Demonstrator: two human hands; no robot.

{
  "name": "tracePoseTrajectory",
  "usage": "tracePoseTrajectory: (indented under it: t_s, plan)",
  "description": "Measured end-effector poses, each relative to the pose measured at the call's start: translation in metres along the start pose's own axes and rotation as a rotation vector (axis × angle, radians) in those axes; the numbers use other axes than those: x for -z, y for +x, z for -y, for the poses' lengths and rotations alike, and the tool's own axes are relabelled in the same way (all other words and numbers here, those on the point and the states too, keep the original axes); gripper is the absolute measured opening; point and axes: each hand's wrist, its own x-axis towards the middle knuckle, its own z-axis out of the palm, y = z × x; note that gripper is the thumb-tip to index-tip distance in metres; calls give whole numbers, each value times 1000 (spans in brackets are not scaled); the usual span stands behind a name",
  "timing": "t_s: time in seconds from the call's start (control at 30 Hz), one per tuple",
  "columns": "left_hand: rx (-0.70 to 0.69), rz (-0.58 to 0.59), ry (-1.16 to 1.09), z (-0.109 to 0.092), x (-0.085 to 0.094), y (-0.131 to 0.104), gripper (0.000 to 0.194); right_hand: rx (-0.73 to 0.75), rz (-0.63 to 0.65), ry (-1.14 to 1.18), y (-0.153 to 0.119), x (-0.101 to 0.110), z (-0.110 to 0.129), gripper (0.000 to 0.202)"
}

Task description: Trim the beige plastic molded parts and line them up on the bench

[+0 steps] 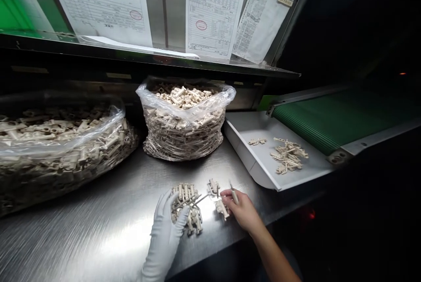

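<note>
My left hand (166,223), in a white glove, is closed around a cluster of beige moulded plastic parts (186,192) joined by thin runners, low over the metal table. My bare right hand (241,208) is a little to its right, its fingers pinched on a slim pale piece (234,196) with a thin, blurred upper end; its exact kind is unclear. Beside my right fingertips are a smaller group of beige parts (221,208) and another group (213,186) just behind it. A thin runner points from the left cluster toward them.
A clear plastic bag (186,135) full of beige parts stands at the back, a larger one (66,159) at left. At right, a white tray (250,161) holds several part clusters under the end of a green conveyor belt (329,115). Paper sheets (213,14) hang behind a shelf edge.
</note>
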Motion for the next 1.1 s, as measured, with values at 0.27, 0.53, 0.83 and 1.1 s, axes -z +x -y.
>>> tracePoseTrajectory:
  t_s: [0.27, 0.53, 0.83, 1.1]
  plan:
    - [-31, 38, 33, 2, -3, 1, 49, 53, 50, -254, -3, -45, -1, 16]
    - [-10, 51, 78, 13, -5, 1, 59, 110, -209, -420, 14, 62, 52, 30]
    - [120, 49, 82, 24, -12, 3, 66, -168, -584, -705, 151, 187, 88, 34]
    - [171, 23, 81, 15, -12, 1, 65, -133, -657, -658, 170, 202, 76, 31]
